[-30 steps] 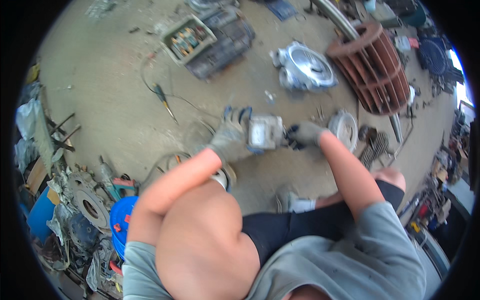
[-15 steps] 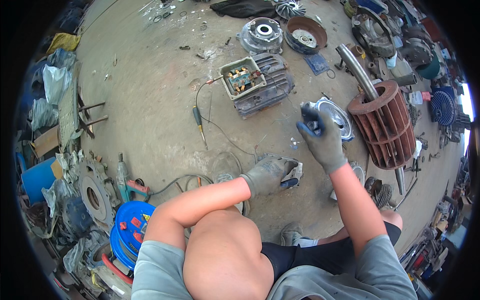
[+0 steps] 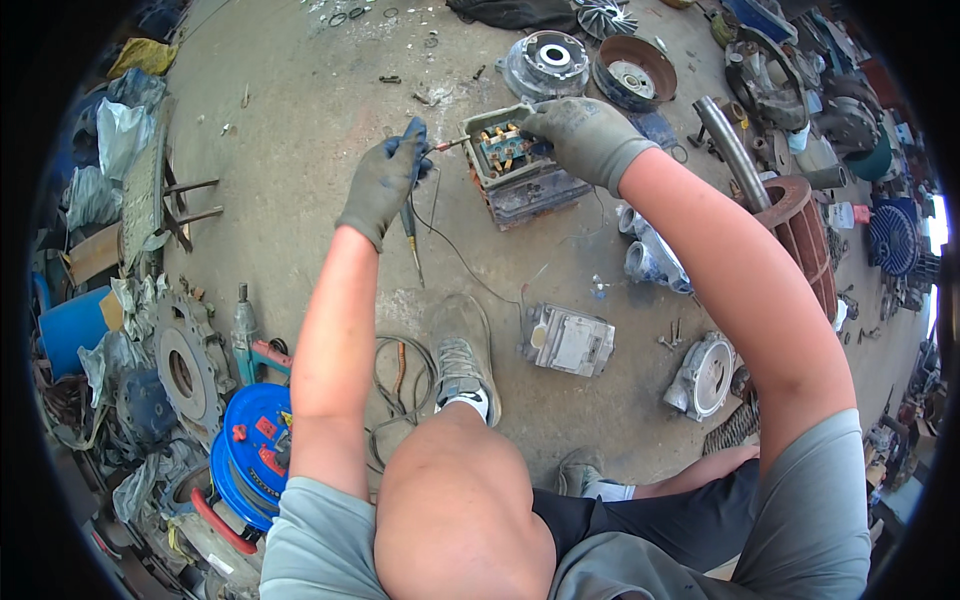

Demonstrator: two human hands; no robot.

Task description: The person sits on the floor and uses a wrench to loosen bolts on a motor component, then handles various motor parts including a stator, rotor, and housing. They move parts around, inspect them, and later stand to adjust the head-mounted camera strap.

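Observation:
My left hand (image 3: 385, 188), in a grey glove with dark blue fingertips, is closed on a thin test lead (image 3: 445, 147) with a red end. That red end reaches over the left rim of an open terminal box (image 3: 488, 180) on a finned electric motor (image 3: 540, 202). Brass terminals on a green block (image 3: 503, 148) show inside the box. My right hand (image 3: 585, 138), gloved alike, is curled over the box's right side; what its fingers grip is hidden. A dark wire runs from the lead to a grey box-shaped instrument (image 3: 571, 341) on the floor.
A screwdriver (image 3: 411, 238) lies below my left hand. Right of the instrument are a metal end cover (image 3: 704, 376) and a rusty rotor (image 3: 800, 235). A blue cable reel (image 3: 252, 440) and a drill (image 3: 248, 338) stand at left, and coiled cable (image 3: 385, 400) lies by my foot.
My left hand has left the grey instrument and gone up to the red-ended lead. My right hand has moved up and left from near a metal cover to the terminal box.

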